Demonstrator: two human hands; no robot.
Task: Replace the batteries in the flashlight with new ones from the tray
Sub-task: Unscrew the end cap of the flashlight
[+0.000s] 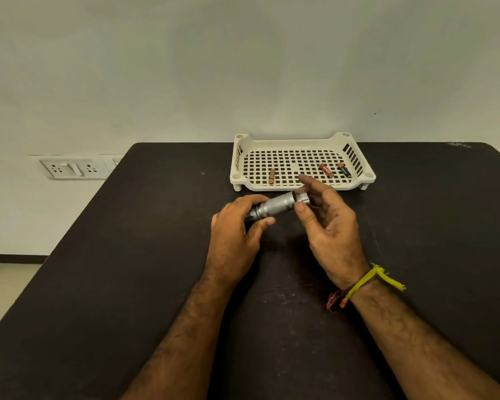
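A silver flashlight [277, 205] with a knurled body is held just above the black table, lying sideways. My left hand [237, 226] grips its dark head end. My right hand [326, 223] pinches the end cap [302, 197] between thumb and fingers. Behind them stands a cream perforated tray [355, 155]. In it lie a copper-coloured battery [272, 176] at the left, a red battery [326, 170] and a black-and-copper battery [344, 170] at the right.
The black table [156, 269] runs up to a pale wall. A white socket panel [72, 168] sits on the wall at the left, beyond the table's left edge. My right wrist wears yellow and red threads [367, 281].
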